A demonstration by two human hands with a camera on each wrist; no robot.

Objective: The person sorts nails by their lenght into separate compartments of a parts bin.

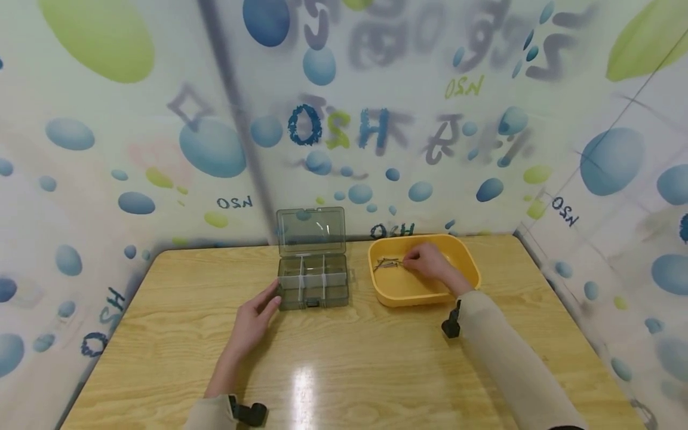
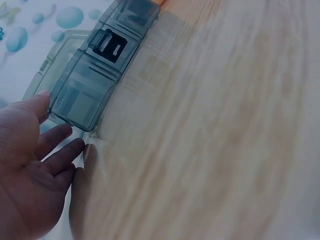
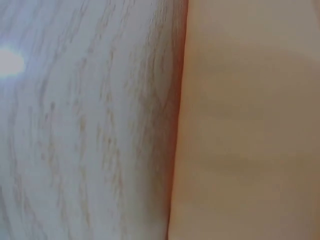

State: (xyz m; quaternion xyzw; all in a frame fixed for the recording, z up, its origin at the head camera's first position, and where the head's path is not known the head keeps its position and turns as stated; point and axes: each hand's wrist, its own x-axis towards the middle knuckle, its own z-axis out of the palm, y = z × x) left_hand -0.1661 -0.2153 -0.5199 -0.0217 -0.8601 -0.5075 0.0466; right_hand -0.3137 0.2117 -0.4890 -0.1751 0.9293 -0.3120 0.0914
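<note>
- From the head view: rests the left hand (image 1: 252,319) against the left side of the grey see-through box (image 1: 335,291), with straight fingers (image 1: 269,291) lying along it rather than wrapped round it, most likely just to steady it.
- Reaches with the right hand (image 1: 427,263) over the near rim of the yellow basin (image 1: 424,298) to the thin metal pieces (image 1: 386,263), perhaps nails, in a loose heap toward the left end of the basin's floor. Brings the fingertips together at the heap's right edge, probably for a fine pinch on such small things; cannot tell whether already gripping a piece.
- Sets the two hands well apart, one at each container.
- Shows the lid (image 1: 312,236) raised and tilted back toward the wall (image 1: 376,77), presumably to leave the compartments reachable from above. Has pale dividers (image 1: 314,280) across the inside, probably for sorting little things.
- Places box and basin side by side on the wooden surface (image 1: 344,370), just a narrow gap between, seemingly for a short reach across.
- From the left wrist view: shows the dark latch (image 2: 111,47) on the front, and the thumb (image 2: 36,103) close by the box's end, suggesting a light touch.
- From the right wrist view: shows only the surface beside a broad tan face, probably the basin's side; cannot see the right hand there.
</note>
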